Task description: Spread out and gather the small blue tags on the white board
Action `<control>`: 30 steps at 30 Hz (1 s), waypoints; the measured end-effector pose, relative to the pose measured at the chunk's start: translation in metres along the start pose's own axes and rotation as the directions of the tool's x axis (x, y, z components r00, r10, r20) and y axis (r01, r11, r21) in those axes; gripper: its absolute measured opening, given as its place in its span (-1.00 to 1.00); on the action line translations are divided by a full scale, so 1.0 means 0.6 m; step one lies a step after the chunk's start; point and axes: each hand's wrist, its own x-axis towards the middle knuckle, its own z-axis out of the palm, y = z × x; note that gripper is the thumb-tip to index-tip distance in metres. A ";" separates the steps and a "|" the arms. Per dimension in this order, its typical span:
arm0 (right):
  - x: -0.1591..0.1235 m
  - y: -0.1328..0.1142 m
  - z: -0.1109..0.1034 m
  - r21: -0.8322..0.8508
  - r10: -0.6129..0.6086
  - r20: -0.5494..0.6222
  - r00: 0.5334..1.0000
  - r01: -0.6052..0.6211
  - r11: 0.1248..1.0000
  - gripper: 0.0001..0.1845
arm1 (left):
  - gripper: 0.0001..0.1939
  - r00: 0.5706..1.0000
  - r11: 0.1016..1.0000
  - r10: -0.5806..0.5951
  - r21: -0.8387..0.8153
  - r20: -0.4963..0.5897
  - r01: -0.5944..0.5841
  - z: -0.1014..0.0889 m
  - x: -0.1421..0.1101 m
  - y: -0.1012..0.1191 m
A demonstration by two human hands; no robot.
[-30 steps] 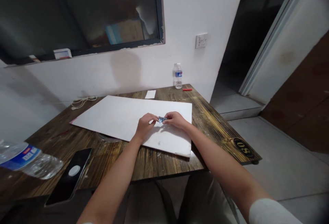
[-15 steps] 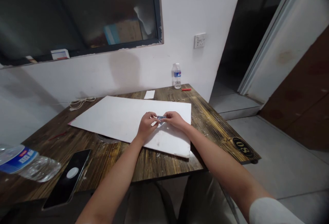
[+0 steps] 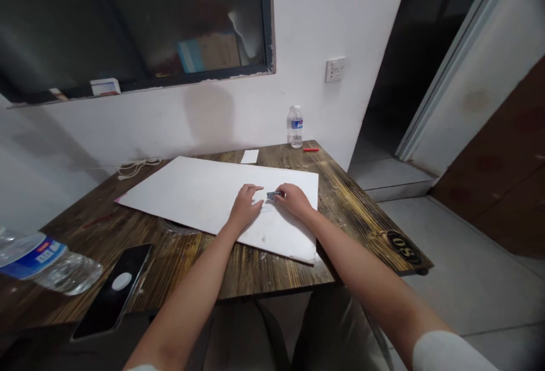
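Observation:
My right hand [image 3: 294,198] pinches a small blue-grey, shiny object [image 3: 272,195] by its right end; it is too small for me to tell its kind. Just left of it is my left hand [image 3: 246,206], with thumb and fingers apart and nothing between them. Both hands are over the right half of a white board [image 3: 196,186], which lies flat on the dark wooden table [image 3: 357,229].
A small water bottle [image 3: 297,127] stands at the back beside a red pen-like stick [image 3: 311,150] and a white card [image 3: 250,156]. A large bottle [image 3: 51,260] lies at left by a phone [image 3: 113,291]. A white cable [image 3: 138,168] rests near the wall.
Half a second ago both hands' fingers were on the small blue-grey object. My left fingers have since come off it and spread, while my right hand keeps hold.

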 end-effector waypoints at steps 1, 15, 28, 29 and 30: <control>-0.001 0.000 0.001 -0.021 0.008 0.014 1.000 -0.007 1.000 -0.89 | -0.56 0.999 1.000 -0.009 -0.022 0.034 0.010 0.001 -0.001 -0.002; -0.003 -0.004 -0.001 -0.035 0.009 0.107 0.994 -0.005 0.999 -0.86 | -0.59 0.981 0.991 0.117 0.039 0.156 -0.125 -0.003 -0.001 0.001; -0.002 0.002 0.003 -0.042 0.014 0.118 0.993 -0.009 0.999 -0.86 | -0.45 0.986 0.996 0.089 0.020 0.144 -0.092 -0.001 -0.005 0.001; -0.002 0.001 0.003 -0.044 0.015 0.120 0.993 -0.010 0.999 -0.85 | -0.47 0.984 0.995 0.084 0.037 0.159 -0.091 -0.001 -0.005 0.001; -0.003 0.001 0.002 -0.046 0.016 0.125 0.992 -0.010 0.999 -0.86 | -0.50 0.982 0.994 0.079 0.058 0.171 -0.090 -0.001 -0.004 0.001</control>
